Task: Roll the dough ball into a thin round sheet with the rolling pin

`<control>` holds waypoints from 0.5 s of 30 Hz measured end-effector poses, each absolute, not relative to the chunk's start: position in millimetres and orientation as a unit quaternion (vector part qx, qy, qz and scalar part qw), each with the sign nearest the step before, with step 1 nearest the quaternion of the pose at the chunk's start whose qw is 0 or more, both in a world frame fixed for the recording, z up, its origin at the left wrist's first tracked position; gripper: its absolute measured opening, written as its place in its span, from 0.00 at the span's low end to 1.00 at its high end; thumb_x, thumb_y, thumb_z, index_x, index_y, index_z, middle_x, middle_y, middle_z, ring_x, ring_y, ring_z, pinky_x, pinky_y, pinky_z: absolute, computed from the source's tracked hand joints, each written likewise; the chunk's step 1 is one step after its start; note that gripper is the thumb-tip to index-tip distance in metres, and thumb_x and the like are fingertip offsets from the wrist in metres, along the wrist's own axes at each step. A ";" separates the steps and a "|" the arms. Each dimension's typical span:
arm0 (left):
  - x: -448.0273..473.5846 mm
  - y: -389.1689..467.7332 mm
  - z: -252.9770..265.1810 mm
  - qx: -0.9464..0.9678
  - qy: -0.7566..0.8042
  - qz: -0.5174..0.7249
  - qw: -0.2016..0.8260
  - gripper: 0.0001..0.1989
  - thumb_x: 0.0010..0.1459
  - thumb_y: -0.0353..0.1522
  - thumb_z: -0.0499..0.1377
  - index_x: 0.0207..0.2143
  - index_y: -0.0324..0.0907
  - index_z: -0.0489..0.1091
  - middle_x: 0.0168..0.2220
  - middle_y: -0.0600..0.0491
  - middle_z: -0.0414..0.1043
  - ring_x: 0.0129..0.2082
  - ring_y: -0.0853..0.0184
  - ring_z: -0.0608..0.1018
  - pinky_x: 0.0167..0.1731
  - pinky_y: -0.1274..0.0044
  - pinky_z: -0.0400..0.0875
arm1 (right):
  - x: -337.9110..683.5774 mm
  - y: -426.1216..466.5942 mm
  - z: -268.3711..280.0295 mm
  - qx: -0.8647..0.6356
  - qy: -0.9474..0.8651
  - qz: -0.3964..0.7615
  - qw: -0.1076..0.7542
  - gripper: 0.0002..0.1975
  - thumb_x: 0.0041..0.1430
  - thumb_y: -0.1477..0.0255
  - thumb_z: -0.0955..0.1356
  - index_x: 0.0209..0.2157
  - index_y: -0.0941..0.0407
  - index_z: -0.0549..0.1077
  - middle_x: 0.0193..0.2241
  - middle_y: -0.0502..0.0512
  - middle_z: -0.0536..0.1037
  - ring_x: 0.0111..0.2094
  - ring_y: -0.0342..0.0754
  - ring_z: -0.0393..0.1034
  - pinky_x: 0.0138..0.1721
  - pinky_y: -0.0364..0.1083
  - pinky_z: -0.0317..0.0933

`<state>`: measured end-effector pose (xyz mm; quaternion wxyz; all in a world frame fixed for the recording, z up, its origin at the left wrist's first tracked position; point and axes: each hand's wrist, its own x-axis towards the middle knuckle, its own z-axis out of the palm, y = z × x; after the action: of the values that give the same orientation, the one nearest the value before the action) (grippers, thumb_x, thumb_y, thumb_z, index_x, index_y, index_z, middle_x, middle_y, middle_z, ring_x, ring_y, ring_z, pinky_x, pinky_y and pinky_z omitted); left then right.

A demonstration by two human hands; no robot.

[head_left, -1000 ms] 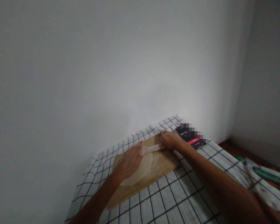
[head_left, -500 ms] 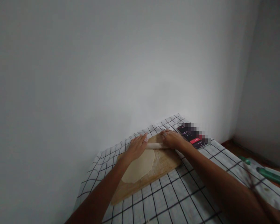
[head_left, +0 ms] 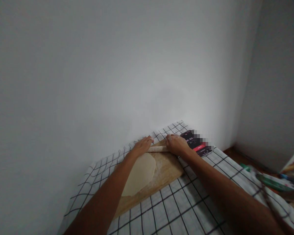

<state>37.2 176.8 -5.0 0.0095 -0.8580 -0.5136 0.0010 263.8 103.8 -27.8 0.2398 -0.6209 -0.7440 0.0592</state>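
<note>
A pale wooden rolling pin (head_left: pixel 158 149) lies across the far part of a wooden board (head_left: pixel 166 169). On its left end rests my left hand (head_left: pixel 143 145), with the fingers over the pin. My right hand (head_left: pixel 175 144) is closed around the right end. Only the middle stretch of the pin shows between them. Nearer to me is a flat, rounded sheet of pale dough (head_left: pixel 140 173), its left side partly hidden by my left forearm. Flour dusts the board beside the dough and whitens my fingers.
A checked white tablecloth (head_left: pixel 159 205) covers the table under the board. A phone (head_left: pixel 198 147) with a timer on its screen lies just right of my right hand. A white wall (head_left: pixel 112 81) rises behind the table. Green items (head_left: pixel 274 182) sit beyond the right edge.
Both hands and the rolling pin have moved a little away from me, toward the board's far edge. The view has shifted slightly to the right.
</note>
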 end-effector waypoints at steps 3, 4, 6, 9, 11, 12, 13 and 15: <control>34.9 169.7 -6.4 -0.856 -0.517 -0.005 0.014 0.23 0.70 0.34 0.38 0.52 0.47 0.72 0.57 0.52 0.73 0.59 0.62 0.72 0.59 0.69 0.64 | 263.5 106.2 -31.3 -0.614 -0.752 0.060 0.232 0.19 0.71 0.69 0.56 0.52 0.59 0.72 0.49 0.67 0.78 0.51 0.55 0.73 0.51 0.50 0.63; 33.8 166.1 -7.4 -0.855 -0.518 -0.009 0.018 0.23 0.70 0.34 0.39 0.53 0.46 0.72 0.58 0.50 0.73 0.59 0.62 0.72 0.60 0.69 0.64 | 263.6 106.9 -32.3 -0.610 -0.756 0.059 0.230 0.19 0.71 0.69 0.56 0.53 0.59 0.72 0.50 0.67 0.78 0.51 0.55 0.73 0.52 0.50 0.62; 31.2 157.8 -9.9 -0.851 -0.524 -0.019 0.029 0.23 0.70 0.34 0.41 0.56 0.43 0.70 0.61 0.47 0.70 0.60 0.60 0.71 0.61 0.68 0.62 | 264.0 108.0 -33.5 -0.602 -0.763 0.057 0.227 0.19 0.71 0.69 0.56 0.52 0.59 0.72 0.49 0.67 0.78 0.51 0.54 0.73 0.53 0.50 0.61; 26.4 143.4 -13.6 -0.841 -0.538 -0.039 0.045 0.24 0.70 0.35 0.42 0.63 0.42 0.64 0.65 0.46 0.65 0.65 0.59 0.67 0.64 0.65 0.58 | 265.5 108.5 -32.9 -0.596 -0.769 0.053 0.226 0.19 0.72 0.68 0.55 0.50 0.60 0.73 0.48 0.67 0.78 0.51 0.54 0.73 0.53 0.50 0.62; 23.1 132.8 -14.7 -0.839 -0.540 -0.047 0.051 0.25 0.71 0.35 0.41 0.65 0.43 0.62 0.67 0.48 0.62 0.67 0.60 0.64 0.66 0.66 0.56 | 266.8 108.2 -31.3 -0.593 -0.772 0.051 0.224 0.19 0.72 0.68 0.55 0.49 0.61 0.73 0.48 0.67 0.78 0.52 0.53 0.72 0.53 0.50 0.62; 21.6 127.1 -14.7 -0.839 -0.539 -0.049 0.053 0.25 0.71 0.35 0.40 0.65 0.43 0.62 0.67 0.49 0.62 0.67 0.62 0.64 0.67 0.67 0.55 | 267.4 108.0 -30.5 -0.591 -0.774 0.051 0.223 0.19 0.72 0.68 0.55 0.49 0.61 0.73 0.48 0.67 0.77 0.52 0.53 0.72 0.54 0.50 0.62; 20.4 121.3 -14.5 -0.840 -0.537 -0.051 0.055 0.25 0.71 0.35 0.40 0.65 0.42 0.62 0.67 0.49 0.62 0.67 0.62 0.63 0.67 0.68 0.55 | 268.0 107.6 -29.6 -0.589 -0.776 0.051 0.221 0.19 0.72 0.68 0.56 0.50 0.61 0.73 0.48 0.67 0.77 0.53 0.53 0.72 0.54 0.49 0.62; 19.2 108.0 -14.1 -0.840 -0.536 -0.054 0.061 0.26 0.71 0.36 0.39 0.65 0.41 0.63 0.68 0.49 0.61 0.68 0.62 0.63 0.67 0.68 0.55 | 268.7 106.8 -28.3 -0.587 -0.777 0.052 0.219 0.19 0.72 0.68 0.55 0.50 0.62 0.73 0.48 0.68 0.77 0.53 0.53 0.72 0.53 0.50 0.62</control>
<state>19.2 108.0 -14.1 0.0611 -0.8401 -0.5363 -0.0541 268.7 106.8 -28.3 0.2190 -0.5875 -0.7773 0.0516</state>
